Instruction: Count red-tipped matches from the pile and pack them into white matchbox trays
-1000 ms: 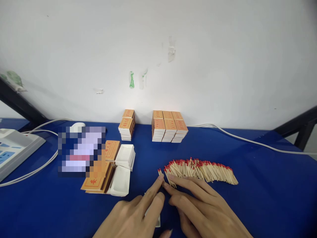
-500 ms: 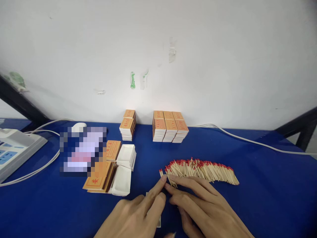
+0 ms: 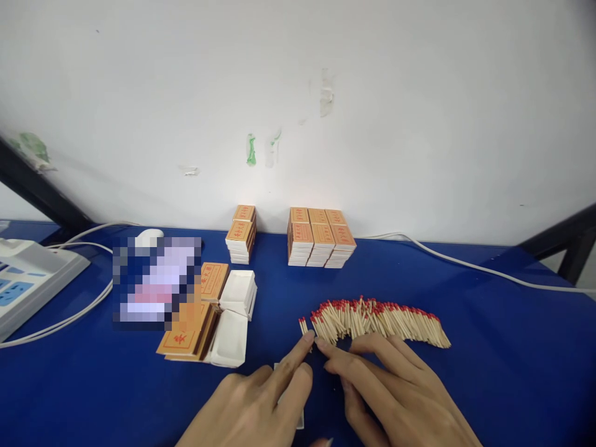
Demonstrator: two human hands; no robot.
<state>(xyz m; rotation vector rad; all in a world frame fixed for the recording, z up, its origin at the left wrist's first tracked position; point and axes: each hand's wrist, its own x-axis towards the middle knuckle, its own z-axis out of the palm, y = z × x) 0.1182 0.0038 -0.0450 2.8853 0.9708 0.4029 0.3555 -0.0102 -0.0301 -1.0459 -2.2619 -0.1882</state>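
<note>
A long row of red-tipped matches [image 3: 386, 320] lies side by side on the blue table. Just left of it, a few matches [image 3: 303, 325] sit apart from the row. The extended index finger of my left hand [image 3: 265, 397] rests on these few matches, its other fingers bent. Under that hand a pale tray [image 3: 300, 417] shows only in part. My right hand [image 3: 386, 385] is open, its index fingertip beside the row's left end, close to the left fingertip. The other right fingers arch over the table below the row, holding nothing.
White inner trays [image 3: 230, 338] and orange matchbox sleeves [image 3: 186, 335] are stacked at left. Matchbox stacks [image 3: 321, 239] and a smaller stack [image 3: 241, 239] stand near the wall. A blurred phone-like object [image 3: 161, 279], power strip [image 3: 37, 288] and white cable [image 3: 465, 264] lie around.
My right hand has drawn back slightly toward me and right, its index fingertip now apart from the left one. My left hand has barely moved.
</note>
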